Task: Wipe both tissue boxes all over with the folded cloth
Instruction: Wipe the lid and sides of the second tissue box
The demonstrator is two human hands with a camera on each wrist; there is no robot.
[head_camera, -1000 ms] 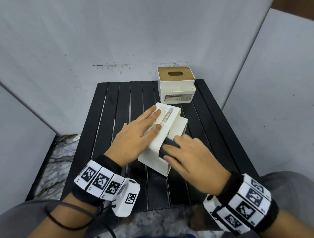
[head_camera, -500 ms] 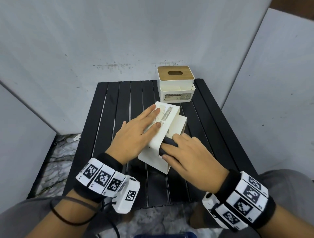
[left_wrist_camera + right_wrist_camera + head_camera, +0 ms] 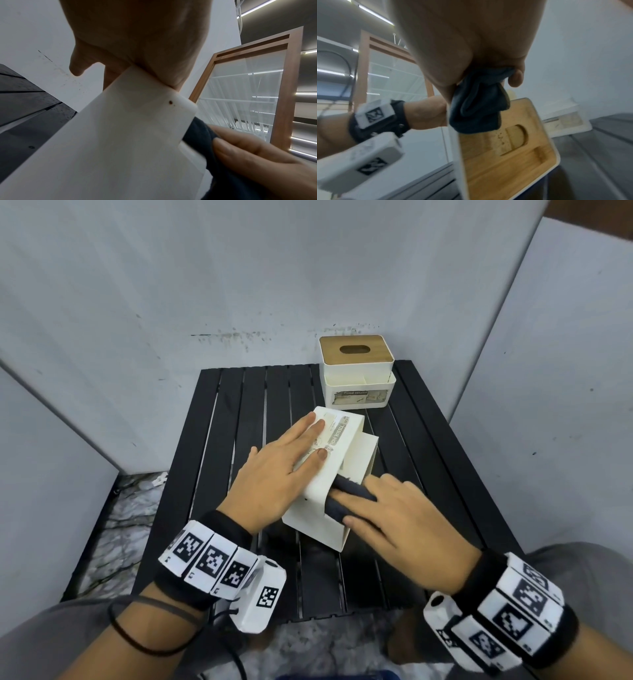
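A white tissue box (image 3: 325, 474) lies tipped on its side in the middle of the black slatted table (image 3: 239, 405), its wooden lid (image 3: 508, 155) facing right. My left hand (image 3: 284, 467) lies flat on its upturned side with straight fingers, holding it down. My right hand (image 3: 387, 508) presses the dark folded cloth (image 3: 346, 494) against the box's right face; in the right wrist view the cloth (image 3: 477, 108) is bunched under my palm and thumb. A second white tissue box (image 3: 356, 371) with a wooden lid stands upright at the table's far right.
Grey partition walls (image 3: 171, 285) close in the table on the left, back and right. The near table edge (image 3: 308, 616) lies just beyond my wrists, with a marbled floor (image 3: 126, 508) below at the left.
The right hand and the cloth have shifted slightly up along the box's right face. The left hand and the box stay where they were.
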